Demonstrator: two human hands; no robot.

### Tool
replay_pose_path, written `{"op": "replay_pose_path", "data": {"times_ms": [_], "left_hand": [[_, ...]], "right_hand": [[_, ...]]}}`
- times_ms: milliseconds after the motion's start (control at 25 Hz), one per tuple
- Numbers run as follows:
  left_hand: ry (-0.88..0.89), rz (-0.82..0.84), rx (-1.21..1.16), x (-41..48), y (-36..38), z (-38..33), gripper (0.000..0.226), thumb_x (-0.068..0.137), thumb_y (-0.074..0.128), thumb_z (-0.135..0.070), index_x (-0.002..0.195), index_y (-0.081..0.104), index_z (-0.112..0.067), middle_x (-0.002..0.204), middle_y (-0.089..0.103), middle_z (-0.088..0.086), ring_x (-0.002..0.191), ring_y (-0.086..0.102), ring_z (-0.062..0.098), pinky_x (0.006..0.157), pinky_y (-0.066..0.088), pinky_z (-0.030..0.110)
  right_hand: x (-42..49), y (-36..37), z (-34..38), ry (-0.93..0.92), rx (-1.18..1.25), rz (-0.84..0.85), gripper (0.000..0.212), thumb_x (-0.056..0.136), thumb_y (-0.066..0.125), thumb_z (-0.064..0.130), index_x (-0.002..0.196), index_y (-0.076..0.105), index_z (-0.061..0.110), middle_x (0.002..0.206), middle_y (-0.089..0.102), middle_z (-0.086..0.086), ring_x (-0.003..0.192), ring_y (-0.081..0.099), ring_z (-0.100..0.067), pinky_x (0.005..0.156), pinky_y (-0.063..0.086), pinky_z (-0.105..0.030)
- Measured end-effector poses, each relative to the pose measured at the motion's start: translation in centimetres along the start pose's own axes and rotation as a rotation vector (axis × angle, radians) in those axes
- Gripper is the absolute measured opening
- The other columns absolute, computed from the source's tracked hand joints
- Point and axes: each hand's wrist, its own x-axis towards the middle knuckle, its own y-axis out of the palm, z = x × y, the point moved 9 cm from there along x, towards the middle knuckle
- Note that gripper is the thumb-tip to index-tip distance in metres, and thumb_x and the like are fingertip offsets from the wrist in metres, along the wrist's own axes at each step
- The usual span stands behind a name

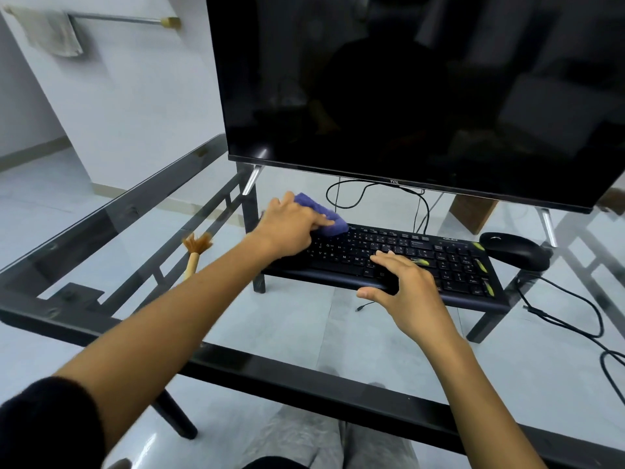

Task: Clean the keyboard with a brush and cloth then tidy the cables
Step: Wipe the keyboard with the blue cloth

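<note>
- The left hand (287,228) had its grip closed over a purple cloth (321,214), pressing it onto the far left corner of the black keyboard (389,262).
- The right hand (406,282) held nothing; its fingers were spread, resting on the keyboard's front edge near the middle, apparently steadying it.
- The keyboard lay on the glass desk (304,333) below the TCL monitor (406,79), its long axis running left to right, slightly angled away to the right.
- Judgement: the unwiped keys extended rightward from the cloth along that axis; the left hand was placed to sweep that way, towards the right hand.
- The brush (196,252) lay on the desk left of the keyboard, apart from both hands.
- A mouse (514,250) sat just beside the keyboard's right end; loose cables (568,319) trailed over the desk's right side, not yet tidied.
</note>
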Motion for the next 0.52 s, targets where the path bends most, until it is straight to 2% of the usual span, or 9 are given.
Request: {"op": "replay_pose_path", "data": {"times_ms": [80, 160, 280, 360, 520], "left_hand": [[0.013, 0.020, -0.063, 1.0, 0.5, -3.4, 0.063, 0.090, 0.046, -0.011, 0.142, 0.040, -0.045, 0.140, 0.053, 0.002, 0.120, 0.040, 0.031, 0.096, 0.035, 0.039], [0.111, 0.021, -0.099, 0.8, 0.8, -5.6, 0.063, 0.090, 0.044, -0.007, 0.142, 0.040, -0.044, 0.145, 0.049, -0.003, 0.116, 0.039, 0.030, 0.095, 0.034, 0.038], [0.211, 0.060, -0.157, -0.5, 0.7, -3.9, 0.059, 0.095, 0.040, -0.007, 0.140, 0.042, -0.045, 0.144, 0.049, -0.008, 0.094, 0.033, 0.022, 0.090, 0.032, 0.034], [0.182, 0.060, -0.198, -0.8, 0.2, -2.4, 0.055, 0.097, 0.038, -0.010, 0.137, 0.046, -0.048, 0.137, 0.055, -0.006, 0.089, 0.028, 0.017, 0.089, 0.033, 0.032], [0.132, 0.006, -0.297, 0.4, -0.8, -4.8, 0.054, 0.099, 0.037, -0.011, 0.135, 0.048, -0.049, 0.132, 0.059, -0.008, 0.092, 0.033, 0.020, 0.095, 0.038, 0.037]], "right_hand": [[-0.1, -0.1, 0.1, 0.003, -0.006, 0.006, 0.068, 0.071, 0.076, 0.032, 0.132, 0.050, 0.019, 0.145, 0.043, 0.003, 0.137, 0.030, -0.009, 0.104, 0.018, -0.016], [-0.2, -0.1, 0.2, 0.014, -0.011, 0.011, 0.068, 0.072, 0.075, 0.033, 0.133, 0.049, 0.020, 0.146, 0.041, 0.003, 0.138, 0.029, -0.010, 0.107, 0.020, -0.020], [-0.5, 0.0, 0.5, 0.035, -0.051, 0.030, 0.067, 0.077, 0.070, 0.036, 0.137, 0.042, 0.023, 0.151, 0.034, 0.004, 0.140, 0.024, -0.014, 0.111, 0.020, -0.026], [-0.7, 0.0, 0.9, 0.005, -0.114, 0.042, 0.067, 0.081, 0.064, 0.039, 0.140, 0.036, 0.023, 0.153, 0.029, 0.005, 0.142, 0.019, -0.013, 0.113, 0.017, -0.026], [-2.3, -1.4, 0.5, -0.041, -0.204, -0.012, 0.065, 0.087, 0.054, 0.043, 0.143, 0.029, 0.022, 0.154, 0.026, 0.007, 0.143, 0.014, -0.008, 0.115, 0.012, -0.024]]}}
